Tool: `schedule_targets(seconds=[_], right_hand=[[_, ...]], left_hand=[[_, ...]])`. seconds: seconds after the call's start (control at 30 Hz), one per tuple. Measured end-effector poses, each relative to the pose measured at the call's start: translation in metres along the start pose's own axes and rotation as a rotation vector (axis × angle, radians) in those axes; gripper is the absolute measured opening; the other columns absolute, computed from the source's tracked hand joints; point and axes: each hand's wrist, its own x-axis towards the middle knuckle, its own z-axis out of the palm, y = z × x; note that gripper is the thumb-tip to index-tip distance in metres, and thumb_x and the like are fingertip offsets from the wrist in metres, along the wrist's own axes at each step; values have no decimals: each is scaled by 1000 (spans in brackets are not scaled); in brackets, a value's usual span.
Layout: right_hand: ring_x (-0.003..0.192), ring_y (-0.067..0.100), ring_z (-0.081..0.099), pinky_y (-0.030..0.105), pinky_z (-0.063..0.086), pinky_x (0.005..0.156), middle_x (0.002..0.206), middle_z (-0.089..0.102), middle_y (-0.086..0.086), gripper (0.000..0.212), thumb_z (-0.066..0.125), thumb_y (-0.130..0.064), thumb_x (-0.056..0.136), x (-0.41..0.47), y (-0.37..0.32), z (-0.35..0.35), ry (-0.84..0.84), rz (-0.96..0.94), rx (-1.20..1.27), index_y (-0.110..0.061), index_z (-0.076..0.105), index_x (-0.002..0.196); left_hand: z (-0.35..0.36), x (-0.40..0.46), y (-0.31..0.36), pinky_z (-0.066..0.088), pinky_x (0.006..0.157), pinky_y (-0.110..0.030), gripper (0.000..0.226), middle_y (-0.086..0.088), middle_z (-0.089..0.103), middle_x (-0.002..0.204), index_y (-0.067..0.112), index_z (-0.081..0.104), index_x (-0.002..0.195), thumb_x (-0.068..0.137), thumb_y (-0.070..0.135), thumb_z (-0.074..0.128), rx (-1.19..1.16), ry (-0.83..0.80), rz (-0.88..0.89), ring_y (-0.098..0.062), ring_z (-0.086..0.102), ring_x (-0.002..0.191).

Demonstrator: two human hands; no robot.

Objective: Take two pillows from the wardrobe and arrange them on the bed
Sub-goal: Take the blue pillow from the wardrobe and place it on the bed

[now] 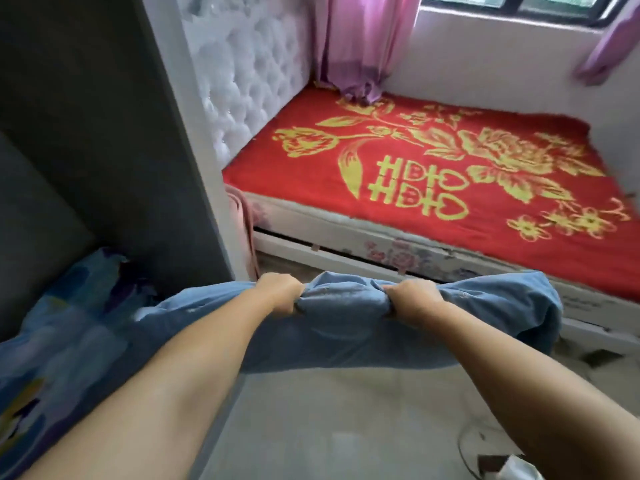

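Note:
I hold a blue pillow (346, 327) out in front of me over the floor. My left hand (280, 292) and my right hand (412, 299) both grip its far edge, bunching the cloth. The bed (433, 188) lies ahead and to the right, covered by a red blanket with yellow flowers. The grey wardrobe (104, 133) stands at my left. Patterned blue bedding (62, 323) lies in it at the lower left, beside my left arm; I cannot tell whether that is a second pillow.
A white tufted headboard (242, 81) stands at the bed's left end. Pink curtains (360, 43) hang by the window (519, 5) behind the bed. A pink cloth (242, 220) hangs between wardrobe and bed. A cable and a white object (512, 465) lie on the floor at lower right.

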Motion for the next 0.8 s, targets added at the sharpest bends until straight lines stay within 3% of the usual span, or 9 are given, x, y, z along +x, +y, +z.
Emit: schedule_targets(seconds=[0.13,0.3,0.5,0.67,0.8], right_hand=[[109,25,63,32,43,74,118,66,1,43,43,-50,92,-36,102,-13,40,125,-16,-50,35,134],[109,26,62,32,42,71,117,65,0,41,41,-40,92,-42,176,-28,63,219,-52,-48,39,132],[109,25,62,31,41,71,115,65,-1,47,47,-42,91,3,213,-44,103,265,-32,-49,34,136],[105,26,63,31,40,70,111,67,-1,37,46,-44,90,51,243,-65,122,309,61,-46,46,127],[105,27,63,31,40,69,112,66,1,37,46,-43,89,83,269,-72,140,318,91,-42,49,126]], left_hand=[[-68,37,80,44,69,-31,24,-2,69,104,26,63,97,79,40,56,-62,46,99,-27,64,99],[-117,77,123,43,66,-28,25,-1,70,98,26,64,91,76,45,58,-94,98,151,-26,65,94],[-167,130,114,45,70,-30,29,-3,69,102,24,65,97,78,45,60,2,122,180,-27,65,97],[-226,175,92,43,63,-28,19,0,64,83,26,57,77,77,45,58,64,106,165,-23,58,74],[-260,215,87,44,65,-29,28,-3,68,92,22,62,87,79,48,60,143,125,172,-23,54,74]])
